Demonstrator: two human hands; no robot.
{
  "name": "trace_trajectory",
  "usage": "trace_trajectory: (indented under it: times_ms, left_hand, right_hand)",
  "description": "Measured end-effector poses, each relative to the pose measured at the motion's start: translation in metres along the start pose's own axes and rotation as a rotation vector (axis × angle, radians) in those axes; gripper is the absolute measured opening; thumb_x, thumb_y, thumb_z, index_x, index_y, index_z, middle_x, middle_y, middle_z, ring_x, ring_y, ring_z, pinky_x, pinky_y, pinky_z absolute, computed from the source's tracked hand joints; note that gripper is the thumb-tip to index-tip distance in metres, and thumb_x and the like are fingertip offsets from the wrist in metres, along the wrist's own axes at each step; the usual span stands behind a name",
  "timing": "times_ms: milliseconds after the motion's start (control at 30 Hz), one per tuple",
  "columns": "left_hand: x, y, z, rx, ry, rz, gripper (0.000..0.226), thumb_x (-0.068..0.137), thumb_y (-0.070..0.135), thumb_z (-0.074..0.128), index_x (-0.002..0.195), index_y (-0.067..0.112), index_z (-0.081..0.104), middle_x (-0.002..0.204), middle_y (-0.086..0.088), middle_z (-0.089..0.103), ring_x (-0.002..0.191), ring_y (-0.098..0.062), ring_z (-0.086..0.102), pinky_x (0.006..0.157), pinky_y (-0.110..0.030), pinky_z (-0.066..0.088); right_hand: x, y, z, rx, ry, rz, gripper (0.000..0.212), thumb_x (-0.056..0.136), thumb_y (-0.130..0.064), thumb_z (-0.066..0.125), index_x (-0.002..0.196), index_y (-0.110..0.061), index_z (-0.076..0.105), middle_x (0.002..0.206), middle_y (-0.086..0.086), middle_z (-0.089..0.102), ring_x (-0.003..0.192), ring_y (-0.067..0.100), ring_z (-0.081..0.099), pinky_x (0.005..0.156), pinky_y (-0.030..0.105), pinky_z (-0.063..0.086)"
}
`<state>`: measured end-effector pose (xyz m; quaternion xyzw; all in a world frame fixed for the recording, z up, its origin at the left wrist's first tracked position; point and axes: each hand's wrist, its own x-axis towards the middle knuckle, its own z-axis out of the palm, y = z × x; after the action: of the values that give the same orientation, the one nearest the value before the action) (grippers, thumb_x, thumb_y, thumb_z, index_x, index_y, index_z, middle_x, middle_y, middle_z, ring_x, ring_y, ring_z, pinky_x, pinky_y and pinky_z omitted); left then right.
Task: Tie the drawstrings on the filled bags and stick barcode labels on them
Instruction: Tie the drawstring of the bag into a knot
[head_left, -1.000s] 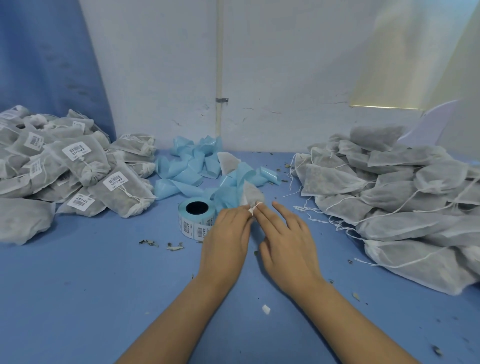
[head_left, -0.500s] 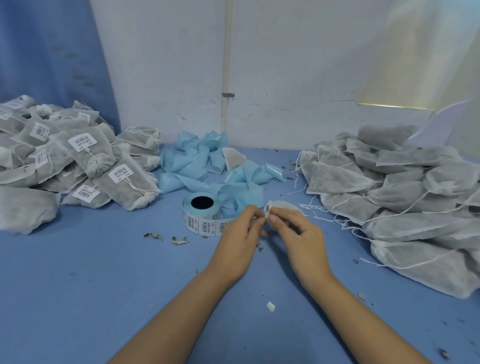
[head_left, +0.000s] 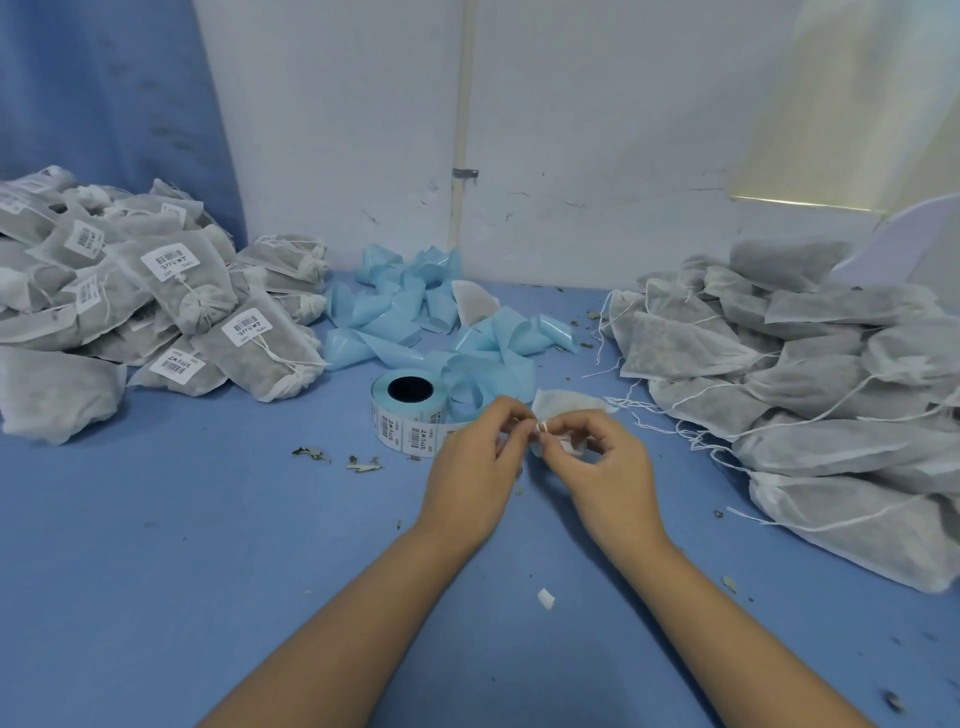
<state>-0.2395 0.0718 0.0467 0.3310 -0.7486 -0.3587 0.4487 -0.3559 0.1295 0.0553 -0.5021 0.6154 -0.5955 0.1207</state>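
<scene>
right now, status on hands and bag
Left hand and right hand pinch white drawstring of small white fabric bag. No label showing. Barcode label roll beside left hand, not blocking.

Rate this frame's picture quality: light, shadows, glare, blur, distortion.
Head view: soft even light, only faint shadows on the table under the left hand and right hand; head view: no harsh glare, just a bright strip along the pale sheet at upper right; head view: drawstring both hands pinch and label roll barcodes are sharp; corners look stretched and softer.
</scene>
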Motion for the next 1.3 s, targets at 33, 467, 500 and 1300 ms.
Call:
trace_trajectory:
  times_ms: [33,467,500,1300]
  left_hand:
    - [0.0,0.0,0.0,0.035,0.021,0.028,0.011,0.095,0.022,0.055,0.089,0.032,0.058,0.085,0.014,0.065,0.069,-0.003,0.058,0.068,-0.024,0.047]
    - [0.002,0.002,-0.004,0.151,-0.005,0.229,0.024,0.087,0.01,0.061,0.107,0.019,0.072,0.098,0.02,0.064,0.103,-0.009,0.049,0.092,-0.017,0.036]
    - [0.002,0.001,-0.006,0.141,0.004,0.236,0.022,0.087,0.009,0.063,0.104,0.019,0.073,0.095,0.023,0.063,0.1,-0.007,0.051,0.089,-0.013,0.036]
    - [-0.002,0.011,-0.009,-0.08,-0.04,0.006,0.006,0.084,0.008,0.068,0.085,0.014,0.07,0.087,0.007,0.069,0.073,-0.01,0.061,0.07,-0.016,0.049]
  right_hand:
    - [0.0,0.001,0.0,-0.007,0.001,-0.002,0.017,0.08,-0.01,0.074,0.076,-0.024,0.066,0.08,-0.012,0.064,0.081,0.008,0.058,0.075,0.016,0.044]
    - [0.004,0.005,-0.004,0.076,-0.11,-0.008,0.021,0.081,-0.002,0.07,0.075,-0.021,0.064,0.086,-0.004,0.063,0.087,0.018,0.06,0.081,0.03,0.047]
    - [0.005,0.005,-0.005,0.091,-0.119,-0.004,0.022,0.081,-0.001,0.069,0.075,-0.021,0.064,0.086,-0.005,0.062,0.087,0.018,0.06,0.082,0.033,0.047]
    - [0.002,0.005,-0.005,0.107,-0.053,0.031,0.018,0.083,0.0,0.067,0.074,-0.015,0.063,0.069,-0.014,0.065,0.066,0.001,0.058,0.064,0.012,0.045]
